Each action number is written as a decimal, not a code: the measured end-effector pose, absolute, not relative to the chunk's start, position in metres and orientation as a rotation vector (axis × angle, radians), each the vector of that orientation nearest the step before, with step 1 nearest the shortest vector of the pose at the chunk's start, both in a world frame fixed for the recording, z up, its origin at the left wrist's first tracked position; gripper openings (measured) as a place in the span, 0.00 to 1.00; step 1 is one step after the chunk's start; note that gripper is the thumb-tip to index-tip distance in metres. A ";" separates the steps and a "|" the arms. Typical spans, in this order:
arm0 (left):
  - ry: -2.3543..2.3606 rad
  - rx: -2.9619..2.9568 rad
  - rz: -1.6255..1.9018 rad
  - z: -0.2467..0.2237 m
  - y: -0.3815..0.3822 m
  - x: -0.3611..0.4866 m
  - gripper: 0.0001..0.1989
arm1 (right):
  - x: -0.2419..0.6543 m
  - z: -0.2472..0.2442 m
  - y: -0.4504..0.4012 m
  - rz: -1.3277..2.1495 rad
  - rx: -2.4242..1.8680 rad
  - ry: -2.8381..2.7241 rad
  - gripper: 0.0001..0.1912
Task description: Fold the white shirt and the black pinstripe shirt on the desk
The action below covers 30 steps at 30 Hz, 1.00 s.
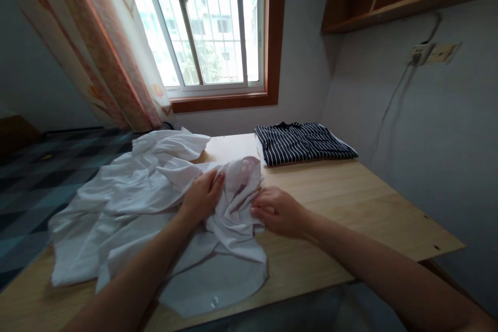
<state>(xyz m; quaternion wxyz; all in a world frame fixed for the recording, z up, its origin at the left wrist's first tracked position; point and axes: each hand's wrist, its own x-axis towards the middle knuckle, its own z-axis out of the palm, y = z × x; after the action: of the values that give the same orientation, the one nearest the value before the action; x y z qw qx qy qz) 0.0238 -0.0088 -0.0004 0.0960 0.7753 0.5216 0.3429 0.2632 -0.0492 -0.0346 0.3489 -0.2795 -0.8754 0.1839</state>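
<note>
Garment: a white garment [128, 181] lies crumpled and spread over the left and middle of the wooden desk [322, 218]; a rounded flap reaches toward the front edge, and a bunched part sits between the hands.
Left grip: the left grip [202, 194] is closed on the bunched cloth, thumb on top.
Right grip: the right grip [280, 212] has its fingers curled at the right edge of the same bunch; whether cloth is pinched between them I cannot tell.
Stripes: a black-and-white striped garment [305, 143] lies folded flat at the far side of the desk, beyond the right hand, with white cloth [260, 151] showing under it.
Window: a brown-framed window [218, 26] is behind the desk, a patterned curtain [112, 36] at its left.
Bed: a checkered cover [27, 202] is left of the desk.
Wall: a wooden shelf [361, 18] hangs at upper right, above a socket [441, 53] with a cord.
</note>
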 end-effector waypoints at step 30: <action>1.132 1.595 1.328 0.015 -0.013 0.016 0.20 | 0.293 -0.012 -0.020 1.159 -0.853 -1.120 0.13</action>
<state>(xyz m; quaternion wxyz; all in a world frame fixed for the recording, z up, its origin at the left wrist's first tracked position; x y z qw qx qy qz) 0.0162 -0.0132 0.0146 0.3790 0.6245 0.4431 0.5197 0.2929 -0.0196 -0.0117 0.6123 -0.3699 -0.4857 0.5023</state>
